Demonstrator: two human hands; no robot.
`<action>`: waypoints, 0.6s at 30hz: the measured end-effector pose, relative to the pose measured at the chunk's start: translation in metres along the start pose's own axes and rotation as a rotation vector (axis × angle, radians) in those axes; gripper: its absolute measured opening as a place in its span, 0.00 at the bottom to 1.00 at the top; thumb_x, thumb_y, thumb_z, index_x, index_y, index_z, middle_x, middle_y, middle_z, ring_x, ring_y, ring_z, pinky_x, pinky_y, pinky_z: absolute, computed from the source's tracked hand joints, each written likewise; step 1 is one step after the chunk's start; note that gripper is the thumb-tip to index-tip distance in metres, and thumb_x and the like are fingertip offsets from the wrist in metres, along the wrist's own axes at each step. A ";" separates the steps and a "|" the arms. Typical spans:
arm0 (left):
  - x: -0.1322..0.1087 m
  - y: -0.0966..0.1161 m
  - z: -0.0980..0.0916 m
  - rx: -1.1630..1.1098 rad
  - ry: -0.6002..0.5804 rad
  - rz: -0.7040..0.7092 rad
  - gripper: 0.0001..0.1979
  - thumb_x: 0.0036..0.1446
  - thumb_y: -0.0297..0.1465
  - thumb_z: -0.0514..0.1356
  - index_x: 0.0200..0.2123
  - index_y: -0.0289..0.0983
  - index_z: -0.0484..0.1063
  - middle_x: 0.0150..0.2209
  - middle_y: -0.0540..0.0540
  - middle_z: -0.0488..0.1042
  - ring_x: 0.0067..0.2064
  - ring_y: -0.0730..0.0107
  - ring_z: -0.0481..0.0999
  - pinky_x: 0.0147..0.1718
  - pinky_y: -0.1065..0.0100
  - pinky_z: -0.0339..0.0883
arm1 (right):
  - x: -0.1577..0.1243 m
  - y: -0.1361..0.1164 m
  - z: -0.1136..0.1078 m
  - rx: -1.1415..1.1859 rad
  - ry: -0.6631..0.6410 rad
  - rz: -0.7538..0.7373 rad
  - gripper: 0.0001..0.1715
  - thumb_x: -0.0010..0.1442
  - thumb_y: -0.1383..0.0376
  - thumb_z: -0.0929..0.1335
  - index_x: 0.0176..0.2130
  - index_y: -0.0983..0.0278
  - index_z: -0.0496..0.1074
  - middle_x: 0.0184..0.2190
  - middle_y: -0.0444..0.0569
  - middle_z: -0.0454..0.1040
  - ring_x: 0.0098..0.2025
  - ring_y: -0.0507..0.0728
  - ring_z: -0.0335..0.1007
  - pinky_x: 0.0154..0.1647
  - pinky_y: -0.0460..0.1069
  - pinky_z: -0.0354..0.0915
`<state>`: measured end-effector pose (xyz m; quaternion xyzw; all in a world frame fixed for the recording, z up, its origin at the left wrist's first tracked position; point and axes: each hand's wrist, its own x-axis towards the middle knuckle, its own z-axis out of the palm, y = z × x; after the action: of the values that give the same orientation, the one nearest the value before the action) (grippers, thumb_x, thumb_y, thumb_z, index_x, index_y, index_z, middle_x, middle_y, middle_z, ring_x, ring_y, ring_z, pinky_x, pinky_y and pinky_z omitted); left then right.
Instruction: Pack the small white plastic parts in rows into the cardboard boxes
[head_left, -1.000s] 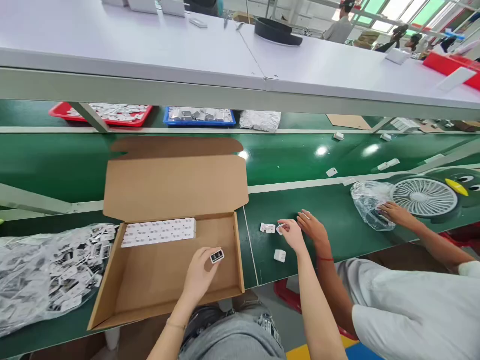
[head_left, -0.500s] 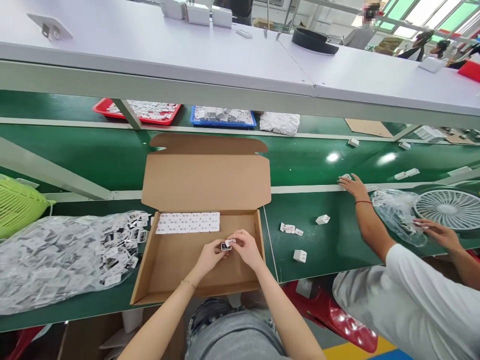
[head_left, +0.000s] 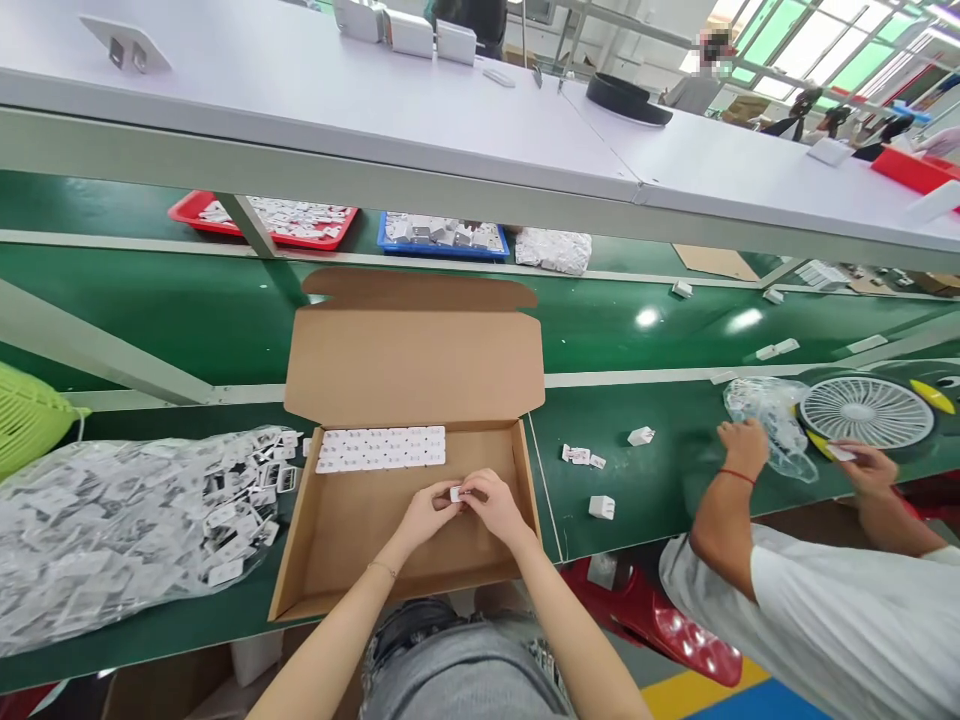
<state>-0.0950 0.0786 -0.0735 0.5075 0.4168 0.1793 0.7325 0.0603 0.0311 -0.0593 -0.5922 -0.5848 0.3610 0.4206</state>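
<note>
Over the open cardboard box point(head_left: 352, 545), my left hand point(head_left: 426, 514) and my right hand point(head_left: 491, 502) meet fingertip to fingertip. Between them is a small white plastic piece point(head_left: 455, 494); both hands pinch it, and fingers cover part of it. Rows of white plastic pieces point(head_left: 381, 449) lie side by side in the far left corner of the box. To the left, a clear plastic bag point(head_left: 97, 540) is full of white parts, with loose white frames point(head_left: 234, 510) at its mouth.
Right of the box lie small white parts point(head_left: 580, 456) and white blocks point(head_left: 601, 507). A co-worker's hand point(head_left: 744, 446) is near a plastic bag and a fan point(head_left: 862, 412). A red tray point(head_left: 330, 240) and a blue tray point(head_left: 442, 250) stand under the white shelf point(head_left: 420, 115).
The white frame's dark opening, visible before under the smaller white piece, no longer shows; my fingers have closed in. The co-worker's near hand has drawn back toward the plastic bag. The view has shifted slightly.
</note>
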 end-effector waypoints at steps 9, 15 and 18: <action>0.006 -0.005 -0.006 -0.155 -0.073 -0.062 0.25 0.44 0.40 0.63 0.43 0.32 0.68 0.42 0.41 0.74 0.40 0.61 0.75 0.45 0.55 0.68 | 0.003 0.005 -0.002 -0.010 -0.017 -0.012 0.04 0.55 0.66 0.66 0.30 0.60 0.72 0.35 0.47 0.71 0.42 0.55 0.65 0.46 0.52 0.62; 0.000 -0.005 0.006 -0.165 0.016 -0.002 0.28 0.46 0.41 0.60 0.48 0.34 0.60 0.49 0.37 0.68 0.40 0.63 0.75 0.43 0.56 0.69 | -0.008 0.000 -0.004 0.006 -0.094 0.059 0.16 0.57 0.67 0.64 0.46 0.58 0.67 0.44 0.49 0.69 0.48 0.55 0.63 0.50 0.53 0.60; -0.011 0.000 0.009 -0.113 0.095 0.012 0.34 0.48 0.40 0.59 0.55 0.40 0.47 0.60 0.32 0.51 0.34 0.68 0.76 0.38 0.57 0.72 | -0.011 0.002 -0.007 -0.045 -0.127 0.044 0.19 0.55 0.68 0.65 0.47 0.57 0.67 0.44 0.49 0.69 0.48 0.56 0.63 0.50 0.54 0.60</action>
<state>-0.0946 0.0655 -0.0672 0.4588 0.4373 0.2306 0.7383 0.0668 0.0196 -0.0592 -0.5904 -0.6050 0.3936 0.3611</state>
